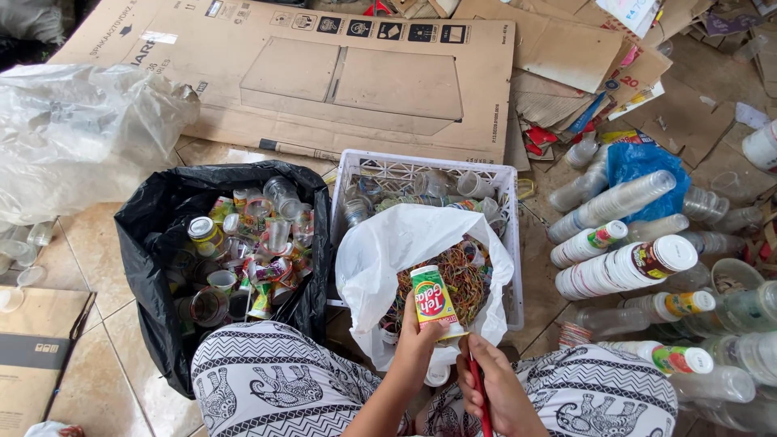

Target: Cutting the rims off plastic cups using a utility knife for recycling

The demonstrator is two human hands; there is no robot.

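Observation:
My left hand (417, 344) holds a small plastic drink cup (435, 301) with a green, yellow and red label, lifted over a white plastic bag (388, 247) full of rubber bands (460, 279). My right hand (498, 384) grips a thin red-handled tool (480, 396), its tip at the base of the cup. The white bag lies in a white plastic crate (506, 235). Left of the crate, a black bin bag (154, 218) stands open, holding several used plastic cups (251, 251). My patterned trousers (275, 380) fill the bottom of the view.
Nested stacks of plastic cups (623, 267) lie on the floor at right, beside a blue bag (639, 162). A big flattened cardboard box (324, 73) covers the floor at the back. A clear plastic bag (73, 129) sits at left, a flat carton (32, 356) at bottom left.

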